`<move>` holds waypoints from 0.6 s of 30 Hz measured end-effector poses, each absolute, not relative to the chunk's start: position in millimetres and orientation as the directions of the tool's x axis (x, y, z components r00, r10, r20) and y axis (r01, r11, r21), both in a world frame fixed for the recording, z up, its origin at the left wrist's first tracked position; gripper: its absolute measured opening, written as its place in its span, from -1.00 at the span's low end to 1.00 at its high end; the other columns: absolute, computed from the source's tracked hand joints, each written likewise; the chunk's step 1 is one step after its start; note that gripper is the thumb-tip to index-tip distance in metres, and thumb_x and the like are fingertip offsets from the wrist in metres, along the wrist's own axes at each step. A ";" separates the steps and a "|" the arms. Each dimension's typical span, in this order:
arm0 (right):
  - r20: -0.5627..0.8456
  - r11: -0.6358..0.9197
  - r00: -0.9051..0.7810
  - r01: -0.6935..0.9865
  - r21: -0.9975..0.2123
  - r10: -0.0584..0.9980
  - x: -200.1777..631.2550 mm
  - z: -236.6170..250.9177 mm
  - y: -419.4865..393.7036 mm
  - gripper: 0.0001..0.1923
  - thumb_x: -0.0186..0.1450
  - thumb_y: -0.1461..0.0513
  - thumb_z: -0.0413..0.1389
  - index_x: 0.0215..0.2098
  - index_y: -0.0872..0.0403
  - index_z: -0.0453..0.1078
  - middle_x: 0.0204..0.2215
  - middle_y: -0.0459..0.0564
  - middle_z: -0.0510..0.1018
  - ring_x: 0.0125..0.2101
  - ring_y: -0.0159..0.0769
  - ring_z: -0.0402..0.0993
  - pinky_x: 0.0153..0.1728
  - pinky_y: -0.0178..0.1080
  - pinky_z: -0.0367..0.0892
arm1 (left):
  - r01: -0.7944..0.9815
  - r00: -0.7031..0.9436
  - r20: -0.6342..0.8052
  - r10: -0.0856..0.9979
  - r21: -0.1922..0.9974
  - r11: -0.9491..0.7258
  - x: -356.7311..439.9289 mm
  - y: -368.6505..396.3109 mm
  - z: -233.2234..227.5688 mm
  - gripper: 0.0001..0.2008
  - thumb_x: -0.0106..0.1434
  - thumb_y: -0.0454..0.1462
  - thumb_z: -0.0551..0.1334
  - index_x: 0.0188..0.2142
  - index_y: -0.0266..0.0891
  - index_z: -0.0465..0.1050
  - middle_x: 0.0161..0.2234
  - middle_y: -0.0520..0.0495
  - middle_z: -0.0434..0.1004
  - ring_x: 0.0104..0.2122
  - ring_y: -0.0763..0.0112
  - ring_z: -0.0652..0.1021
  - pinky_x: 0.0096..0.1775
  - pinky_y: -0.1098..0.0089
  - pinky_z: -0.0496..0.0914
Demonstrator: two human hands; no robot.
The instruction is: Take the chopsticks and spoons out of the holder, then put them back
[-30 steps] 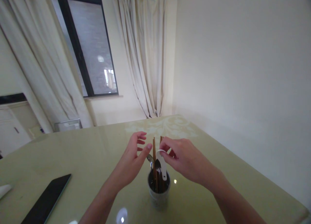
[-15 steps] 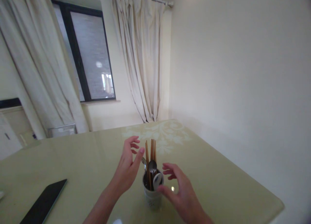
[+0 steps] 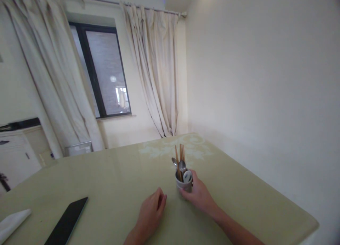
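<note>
My right hand (image 3: pixel 200 193) is wrapped round the side of a light-coloured cup (image 3: pixel 183 186), its thumb across the near face. Wooden chopsticks (image 3: pixel 182 153) stand upright in the cup. Among them are a dark metal spoon (image 3: pixel 182 165), a second metal utensil (image 3: pixel 174 161) leaning left, and a white rounded piece (image 3: pixel 187 176) with a dark mark. To the left and nearer to me, my left hand (image 3: pixel 151 211) rests low over the table, apart from the cup. Its fingers are curled in a loose fist with nothing showing in them.
The greenish table (image 3: pixel 114 181) has a pale floral pattern at its far corner. At left lies a flat black slab (image 3: pixel 67 220), with a white object (image 3: pixel 14 222) beyond it at the edge. A wall (image 3: pixel 252 96) runs along the right side; curtains (image 3: pixel 156 71) hang behind.
Both hands were open on either side of the cup. The right has closed round it, and the cup sits farther away. My left hand has drawn back and curled up. The view has shifted.
</note>
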State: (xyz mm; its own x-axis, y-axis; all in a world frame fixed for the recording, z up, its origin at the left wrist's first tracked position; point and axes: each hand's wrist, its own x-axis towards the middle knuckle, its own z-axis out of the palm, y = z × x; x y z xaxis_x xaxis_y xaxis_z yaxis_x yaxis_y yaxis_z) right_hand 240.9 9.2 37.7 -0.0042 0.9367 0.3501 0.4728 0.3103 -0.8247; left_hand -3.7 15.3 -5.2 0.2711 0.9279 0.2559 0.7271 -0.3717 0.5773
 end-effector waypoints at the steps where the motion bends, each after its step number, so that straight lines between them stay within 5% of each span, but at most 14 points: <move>1: 0.367 0.298 0.051 0.488 -0.821 0.929 253.2 34.7 21.3 -0.37 0.15 0.13 0.31 0.16 0.03 0.31 -0.03 0.08 0.68 -0.09 -0.02 0.63 -0.02 -0.06 0.45 | 0.745 0.293 0.254 0.922 0.543 -0.387 -2.4 15.0 -5.3 -0.68 0.50 -0.05 -0.03 -0.33 -0.11 0.26 -0.40 -0.01 0.54 -0.38 0.29 0.52 -0.30 0.35 0.22; 5: 0.452 0.257 0.235 0.565 -0.784 0.860 303.1 27.0 70.5 -0.36 0.07 0.08 0.32 0.08 0.04 0.33 -0.10 0.12 0.69 -0.15 0.05 0.64 -0.09 0.00 0.47 | 0.800 0.352 0.225 0.909 0.431 -0.417 1.6 12.9 -5.6 -0.68 0.49 -0.08 -0.02 -0.35 -0.12 0.30 -0.42 -0.04 0.56 -0.41 0.30 0.51 -0.34 0.34 0.17; 13: 0.495 0.248 0.346 0.559 -0.791 0.797 332.2 9.9 112.6 -0.43 0.12 -0.06 0.25 -0.01 0.04 0.33 -0.15 0.19 0.67 -0.19 0.10 0.64 -0.11 0.11 0.51 | 0.857 0.372 0.180 0.911 0.311 -0.411 3.6 11.6 -6.3 -0.68 0.48 -0.14 0.01 -0.37 -0.14 0.36 -0.42 -0.04 0.58 -0.43 0.32 0.50 -0.37 0.35 0.12; 18: 0.569 0.235 0.456 0.601 -0.764 0.685 323.3 4.3 105.9 -0.04 0.13 -0.29 0.23 0.24 0.15 0.23 0.15 0.43 0.52 0.13 0.32 0.48 0.12 0.31 0.38 | 0.881 0.393 0.116 0.912 0.236 -0.410 6.5 10.1 -5.3 -0.65 0.49 -0.16 -0.02 -0.33 -0.16 0.46 -0.36 -0.12 0.65 -0.35 0.23 0.61 -0.34 0.33 0.21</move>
State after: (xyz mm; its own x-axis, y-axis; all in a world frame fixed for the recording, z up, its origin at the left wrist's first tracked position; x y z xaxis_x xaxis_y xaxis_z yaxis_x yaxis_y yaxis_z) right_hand 323.3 105.9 4.3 0.4557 0.6845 0.5690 0.6014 0.2346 -0.7638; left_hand 6.5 10.1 -5.3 0.3930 0.9122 0.1157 0.8811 -0.4096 0.2363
